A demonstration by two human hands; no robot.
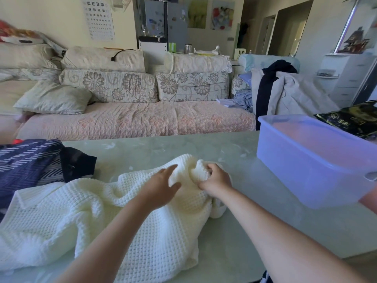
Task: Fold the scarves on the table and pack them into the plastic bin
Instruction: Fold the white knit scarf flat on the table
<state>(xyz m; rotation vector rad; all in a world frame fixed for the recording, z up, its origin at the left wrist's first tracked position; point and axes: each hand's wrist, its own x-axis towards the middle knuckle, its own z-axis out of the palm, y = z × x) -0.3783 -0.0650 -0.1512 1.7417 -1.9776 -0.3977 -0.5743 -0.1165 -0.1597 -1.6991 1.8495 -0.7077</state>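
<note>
A cream waffle-knit scarf [85, 219] lies crumpled across the near half of the pale green table [224, 148]. My right hand [214, 180] grips a bunched fold at the scarf's far end. My left hand [161, 182] rests beside it on the scarf with fingers spread and straight. A navy patterned scarf [24, 162] and a black cloth [78, 164] lie heaped at the table's left edge. The translucent blue plastic bin [306, 160] stands on the right of the table, with nothing visible inside.
A black and gold bag [350, 121] lies behind the bin. Beyond the table's far edge stands a sofa [132, 117] with cushions. Clothes hang over a chair [285, 92] at the back right.
</note>
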